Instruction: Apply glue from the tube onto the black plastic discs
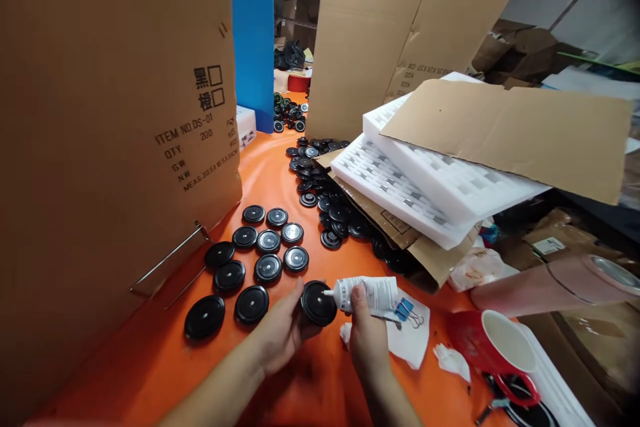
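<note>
A round black disc (pixel 319 303) is held by its edge in my left hand (pixel 284 333), its flat face turned up. In my right hand (pixel 369 333) is a white tube (pixel 373 293), gripped with the thumb on top. The tube's thin nozzle points left and meets the disc near its centre, where a small pale spot shows. A blue binder clip (pixel 405 309) sits at the tube's rear end. Several similar black discs (pixel 251 305) lie in loose rows on the orange table (pixel 165 363), left of my hands.
A tall cardboard sheet (pixel 115 147) stands at the left. Behind my hands lies a heap of black discs (pixel 340 213), beside white foam trays (pixel 425 187) under cardboard. To the right are a red mug (pixel 467 340), crumpled tissue (pixel 453 360) and a pinkish cylinder (pixel 540 287).
</note>
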Tool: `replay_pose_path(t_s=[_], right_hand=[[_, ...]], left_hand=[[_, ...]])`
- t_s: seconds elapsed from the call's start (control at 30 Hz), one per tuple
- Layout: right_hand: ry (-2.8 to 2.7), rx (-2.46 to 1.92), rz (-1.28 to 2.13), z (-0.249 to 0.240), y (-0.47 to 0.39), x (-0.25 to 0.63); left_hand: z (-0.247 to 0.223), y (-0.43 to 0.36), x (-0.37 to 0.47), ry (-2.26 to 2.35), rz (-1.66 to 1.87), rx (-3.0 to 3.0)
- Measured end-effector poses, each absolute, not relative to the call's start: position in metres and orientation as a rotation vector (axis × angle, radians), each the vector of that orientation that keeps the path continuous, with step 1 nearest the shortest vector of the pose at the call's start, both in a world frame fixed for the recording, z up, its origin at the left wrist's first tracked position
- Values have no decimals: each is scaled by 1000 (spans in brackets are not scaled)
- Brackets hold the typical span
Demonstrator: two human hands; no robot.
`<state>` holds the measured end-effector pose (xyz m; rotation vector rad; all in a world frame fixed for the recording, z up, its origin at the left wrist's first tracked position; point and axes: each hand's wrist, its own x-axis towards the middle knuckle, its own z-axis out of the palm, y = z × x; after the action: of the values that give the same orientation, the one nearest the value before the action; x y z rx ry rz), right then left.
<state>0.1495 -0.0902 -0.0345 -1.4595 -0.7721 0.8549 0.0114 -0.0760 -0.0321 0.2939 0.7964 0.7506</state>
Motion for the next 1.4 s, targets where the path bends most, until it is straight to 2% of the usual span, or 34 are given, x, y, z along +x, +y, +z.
replay_pose_path(t_s=[0.1,0.4,0.77,1.07,1.4], right_hand=[[-835,-1488,959,-33,-91,139],[-844,-1573,967,-40,-91,135],[-1008,-1619,901,-40,-101,133],[-1318,-1389,703,-23,-97,127],[-1376,-1424,653,-33,-97,131]], left_hand=[[-29,-84,6,807,796,245],[-22,-91,3,776,856,264],[-18,-93,1,936,846,370],[-10,-97,-14,831,820,400],[-7,-93,-12,748,779,240]])
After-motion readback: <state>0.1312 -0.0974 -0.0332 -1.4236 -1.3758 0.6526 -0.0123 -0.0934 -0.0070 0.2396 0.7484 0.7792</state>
